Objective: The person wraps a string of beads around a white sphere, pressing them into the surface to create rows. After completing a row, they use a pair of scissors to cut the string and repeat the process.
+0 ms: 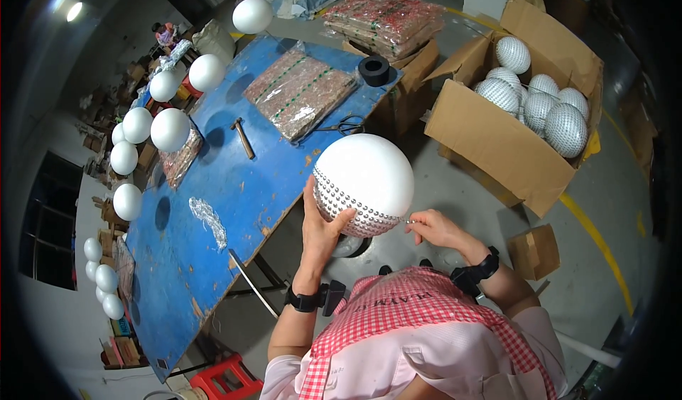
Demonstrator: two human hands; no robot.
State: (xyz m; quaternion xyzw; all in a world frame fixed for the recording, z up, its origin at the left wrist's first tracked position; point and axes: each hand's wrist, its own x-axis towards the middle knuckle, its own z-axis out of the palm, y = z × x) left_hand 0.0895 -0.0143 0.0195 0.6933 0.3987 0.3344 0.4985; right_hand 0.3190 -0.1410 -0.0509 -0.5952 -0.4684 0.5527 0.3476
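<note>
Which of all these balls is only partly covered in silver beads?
The big ball in the left hand: silver beads below, bare white above. Balls in the cardboard box look beaded throughout; balls around the blue table are plain white.

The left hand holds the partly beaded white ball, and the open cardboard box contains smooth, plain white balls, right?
Not quite: the head view shows that the balls in the open cardboard box are silvery and beaded, not smooth and plain. The left hand does hold the partly beaded white ball.
</note>
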